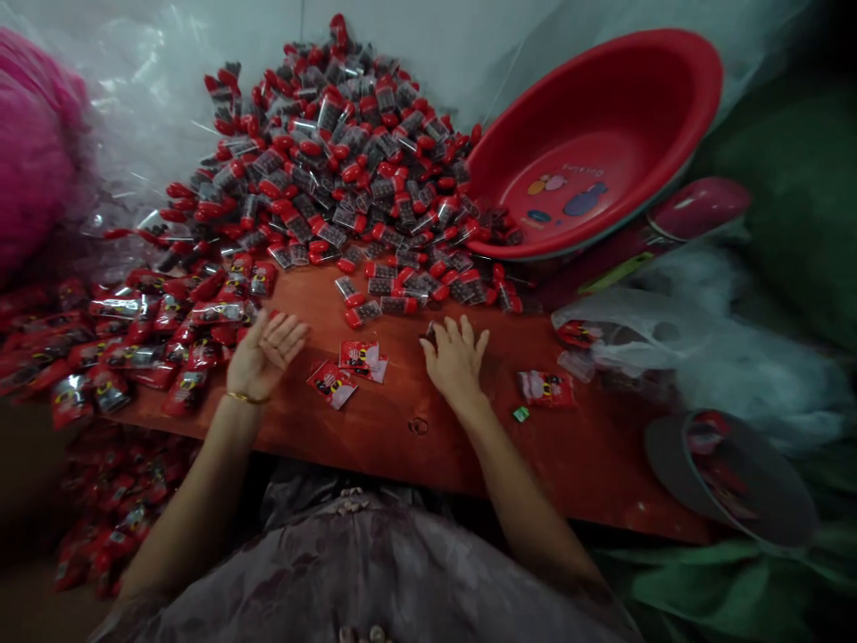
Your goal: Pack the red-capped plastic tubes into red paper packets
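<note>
Well, your left hand (269, 348) looks loose and empty | your right hand (458, 362) is at a little dark thing (430, 331), can't tell if gripping | red-capped tubes (354, 161) sit heaped ahead on the bench (375, 438) | a bump could make them slide

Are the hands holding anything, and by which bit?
The open left hand shows a bare palm. I can't tell if the right hand holds the small dark object beside its thumb.
</note>
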The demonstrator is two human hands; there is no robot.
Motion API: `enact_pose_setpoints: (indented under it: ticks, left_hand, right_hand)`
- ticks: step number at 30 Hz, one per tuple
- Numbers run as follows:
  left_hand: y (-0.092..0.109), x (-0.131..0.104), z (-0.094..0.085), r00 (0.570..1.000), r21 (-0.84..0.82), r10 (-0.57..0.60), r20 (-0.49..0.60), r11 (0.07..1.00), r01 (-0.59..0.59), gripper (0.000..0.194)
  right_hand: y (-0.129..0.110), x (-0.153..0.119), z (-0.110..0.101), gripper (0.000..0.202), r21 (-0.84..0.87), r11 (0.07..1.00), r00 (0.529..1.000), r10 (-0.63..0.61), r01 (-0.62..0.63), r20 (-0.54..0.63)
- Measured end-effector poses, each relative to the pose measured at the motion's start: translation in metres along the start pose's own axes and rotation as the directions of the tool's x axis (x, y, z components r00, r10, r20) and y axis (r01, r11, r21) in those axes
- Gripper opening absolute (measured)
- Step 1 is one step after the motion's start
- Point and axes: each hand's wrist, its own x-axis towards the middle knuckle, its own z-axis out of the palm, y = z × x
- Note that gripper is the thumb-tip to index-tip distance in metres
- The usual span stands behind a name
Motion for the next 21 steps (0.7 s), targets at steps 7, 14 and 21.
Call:
enact_pose_setpoints:
  ticks: [7, 14, 21]
  left_hand:
    - [-0.070, -0.016, 0.009, 0.909, 0.573, 0.366, 0.198, 0.709, -0.411, 0.023]
    - [-0.066, -0.026, 0.003, 0.861, 0.698, 0.418, 0.290, 0.523, -0.489, 0.029]
    - [-0.073, -0.018, 0.016, 0.868, 0.678, 0.404, 0.288, 0.554, -0.483, 0.037]
  right_hand:
    - [-0.064, -0.016, 0.013, 0.030, 0.174, 0.942, 0.942, -0.310, 0.286, 0.130]
    - [-0.068, -0.021, 0.014, 0.021, 0.235, 0.933, 0.956, -0.291, 0.274, 0.039]
    - [-0.075, -0.029, -0.005, 0.018, 0.352, 0.903, 0.962, -0.180, 0.245, -0.207]
